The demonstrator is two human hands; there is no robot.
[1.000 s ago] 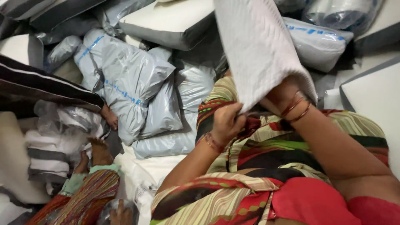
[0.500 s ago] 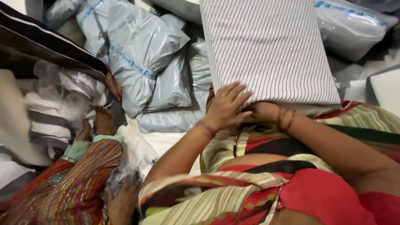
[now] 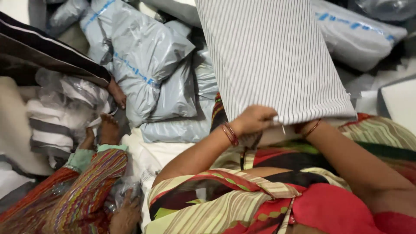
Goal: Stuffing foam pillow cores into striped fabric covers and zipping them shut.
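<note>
White cloth with thin dark stripes, folded into a flat rectangular pillow cover (image 3: pixel 273 56), is what we are holding up in front of us above our lap. Our left hand (image 3: pixel 255 119) is gripping its lower edge, fingers curled over the hem and pinching the fabric. Our right hand (image 3: pixel 303 127) is hiding behind that same edge; only the wrist with its thin bangle is showing, so we cannot tell how its fingers are closing, though it seems to be supporting the corner.

Behind the cover, grey plastic mailer bags with blue tape strips (image 3: pixel 143 60) are lying in a loose heap, and another stuffed grey bag (image 3: pixel 359 34) is resting at the upper right. At the left, a clear plastic packet holding brown-and-white striped cloth (image 3: pixel 60 117) is sitting near another person's bare foot (image 3: pixel 109 128), and that person's hand (image 3: pixel 126 214) is resting low on crinkled clear film.

In our judgement, the risk is this: we are pinching the cover only along its bottom edge, so the tall upper part could be flopping forward onto the heap and losing its fold. If the hidden right hand is holding loosely, that corner could be slipping and the cover sagging aslant.
</note>
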